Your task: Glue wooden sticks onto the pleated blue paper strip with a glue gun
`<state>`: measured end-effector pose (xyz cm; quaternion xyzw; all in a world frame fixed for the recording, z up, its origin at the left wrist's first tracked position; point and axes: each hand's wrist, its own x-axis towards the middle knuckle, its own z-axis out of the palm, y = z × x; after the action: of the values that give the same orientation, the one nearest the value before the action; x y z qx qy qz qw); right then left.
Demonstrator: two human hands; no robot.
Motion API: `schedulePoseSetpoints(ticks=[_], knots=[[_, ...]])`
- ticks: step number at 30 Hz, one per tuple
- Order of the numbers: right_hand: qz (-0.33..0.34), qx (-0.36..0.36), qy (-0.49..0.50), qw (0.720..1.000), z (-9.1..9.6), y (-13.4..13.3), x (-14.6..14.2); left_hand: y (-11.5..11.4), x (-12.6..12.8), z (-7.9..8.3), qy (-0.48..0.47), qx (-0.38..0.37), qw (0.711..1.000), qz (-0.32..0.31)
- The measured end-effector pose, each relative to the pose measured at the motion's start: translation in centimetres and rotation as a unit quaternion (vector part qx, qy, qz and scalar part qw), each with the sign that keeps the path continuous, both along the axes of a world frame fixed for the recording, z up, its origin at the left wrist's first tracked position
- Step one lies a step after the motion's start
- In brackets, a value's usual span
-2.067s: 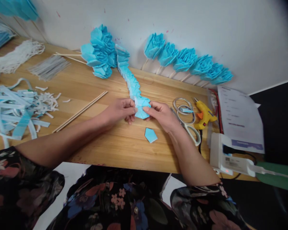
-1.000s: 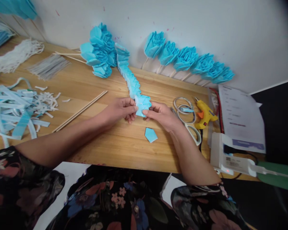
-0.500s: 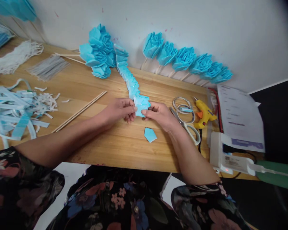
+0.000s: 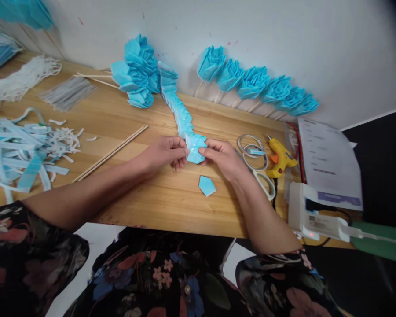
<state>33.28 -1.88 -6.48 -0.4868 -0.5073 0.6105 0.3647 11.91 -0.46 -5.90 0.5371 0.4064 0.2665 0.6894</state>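
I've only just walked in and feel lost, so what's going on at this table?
A person holds the near end of a pleated blue strip, the left hand on one edge and the right hand on the other. The strip runs back across the wooden table toward a cluster of blue flowers. A loose blue five-sided piece lies nearer the person, untouched. Scissors and a yellow glue gun lie to the right.

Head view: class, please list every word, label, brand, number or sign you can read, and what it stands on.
No text can be read.
Paper: printed lines and a blue-purple band, too blurred to read.
White adapter: label, too small to read.
Glue gun: any marking is too small to read.
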Motion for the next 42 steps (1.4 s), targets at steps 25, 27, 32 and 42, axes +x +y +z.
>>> schedulePoseSetpoints(ticks=[25,27,32,42], knots=[[0.090,0.193,-0.486,0.848,4.8,-2.3,2.0,0.0,-1.3,2.2,0.254,0.253,0.929,-0.096],[0.140,0.183,-0.488,0.842,5.6,-2.5,2.3,-0.2,-1.4,2.4,0.296,0.286,0.906,-0.096],[0.247,0.116,-0.509,0.816,6.3,-2.8,1.6,0.9,-2.4,1.9,0.295,0.303,0.885,-0.195],[0.191,0.192,-0.349,0.897,5.0,-2.4,1.9,1.5,-3.1,2.4,0.188,0.246,0.936,-0.168]])
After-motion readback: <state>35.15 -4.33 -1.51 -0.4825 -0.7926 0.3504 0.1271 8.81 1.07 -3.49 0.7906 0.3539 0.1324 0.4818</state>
